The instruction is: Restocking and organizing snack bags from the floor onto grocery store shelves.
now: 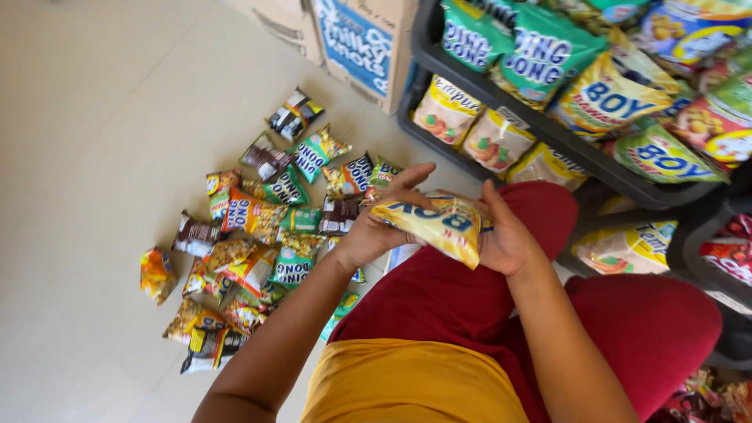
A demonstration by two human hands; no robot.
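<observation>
Yellow packet amid a spread of bright wrappers

The snack packet point(439, 223) held between the left hand point(374, 229) and the right hand point(505, 239) was yellow with blue lettering and a little white. On the pale cream floor point(94, 117) to the left lay a pile of small packets point(251, 243) in green, orange, dark brown and yellow. The shelf rack point(548, 129) at the far right was dark grey, stocked with green, yellow and white-and-orange bags. The trousers point(470, 301) were deep red and the shirt point(411, 384) mustard yellow.
</observation>
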